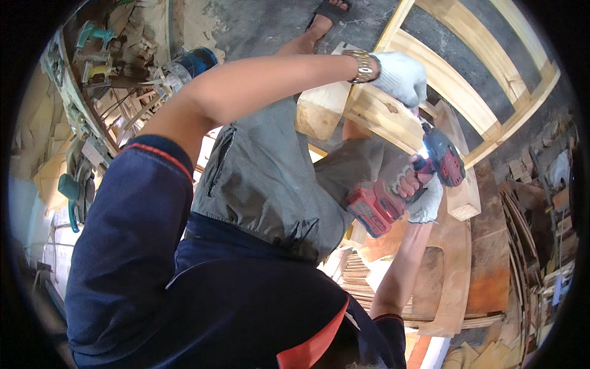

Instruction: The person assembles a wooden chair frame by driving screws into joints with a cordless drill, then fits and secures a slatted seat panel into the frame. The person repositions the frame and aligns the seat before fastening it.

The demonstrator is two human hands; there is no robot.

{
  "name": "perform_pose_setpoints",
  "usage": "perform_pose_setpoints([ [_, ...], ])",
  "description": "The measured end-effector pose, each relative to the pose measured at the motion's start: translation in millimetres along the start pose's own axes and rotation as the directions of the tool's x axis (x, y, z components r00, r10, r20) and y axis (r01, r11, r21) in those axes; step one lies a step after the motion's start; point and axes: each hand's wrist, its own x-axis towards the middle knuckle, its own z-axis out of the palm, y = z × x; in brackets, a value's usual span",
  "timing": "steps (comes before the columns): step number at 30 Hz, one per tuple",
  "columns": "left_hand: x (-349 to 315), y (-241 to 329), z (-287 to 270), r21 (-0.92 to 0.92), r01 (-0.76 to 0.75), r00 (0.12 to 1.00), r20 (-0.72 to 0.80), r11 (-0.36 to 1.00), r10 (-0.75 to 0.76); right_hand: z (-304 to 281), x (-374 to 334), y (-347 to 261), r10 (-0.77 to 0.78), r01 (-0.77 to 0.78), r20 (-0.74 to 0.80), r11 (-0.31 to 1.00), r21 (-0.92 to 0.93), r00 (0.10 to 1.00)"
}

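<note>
navy shirt (246, 301) cropped, right hand (425, 200) gripping red drill (445, 160), tip (424, 151) unclear

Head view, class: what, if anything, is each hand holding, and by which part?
The right hand grips the red cordless driver by its handle. Whether the left hand, by the knotted wooden board, holds anything cannot be told.

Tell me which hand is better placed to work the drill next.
Right, most likely: the right hand grips the red drill, while the gloved left hand is up by the wooden board.
</note>
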Motion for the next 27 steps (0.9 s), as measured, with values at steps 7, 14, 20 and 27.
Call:
perform_pose_setpoints([
  [7,27,3,18,0.240,-0.208,0.959,0.240,0.948,0.150,-29,-3,-8,0.115,-0.112,0.033,0.991,-0.068,0.993],
  [14,34,-17,36,0.421,-0.269,0.938,0.319,0.866,0.136,-31,26,-9,0.248,-0.245,0.066,0.968,-0.049,0.967],
  [20,34,-32,52,0.512,-0.248,0.937,0.343,0.822,0.069,-35,54,-13,0.335,-0.336,0.060,0.942,0.004,0.940],
  [27,41,-50,57,0.482,-0.171,0.898,0.436,0.860,-0.066,-44,71,-11,0.352,-0.349,-0.044,0.935,0.064,0.935],
])
